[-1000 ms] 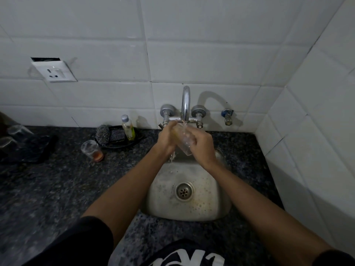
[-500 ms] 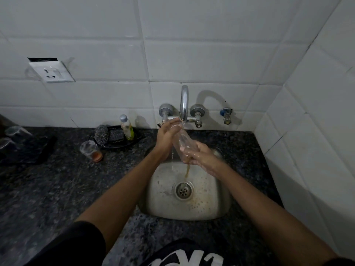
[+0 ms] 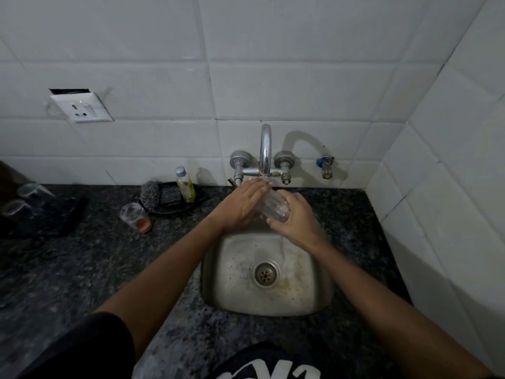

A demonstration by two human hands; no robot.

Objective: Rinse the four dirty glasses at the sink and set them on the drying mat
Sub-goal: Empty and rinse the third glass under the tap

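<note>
Now I am seeing the sink point(image 3: 216, 283) lying nearest, and above it my right hand point(image 3: 296, 218) is curling round the glass point(image 3: 272, 205), tilted under the tap point(image 3: 265, 149), while my left hand point(image 3: 241, 205) is pressing flat, straight fingers against its side.

1. The scene is dim overall, with a cool grey cast on the white wall tiles point(image 3: 287, 88).
2. The tap point(image 3: 265, 149) throws a curved shadow to its right, so light comes from the left front.
3. The dark surface point(image 3: 82, 269) loses detail at the left edge.
4. Wide-angle distortion bends tile lines near the borders.
5. The glass point(image 3: 272, 206) looks slightly smeared.
</note>
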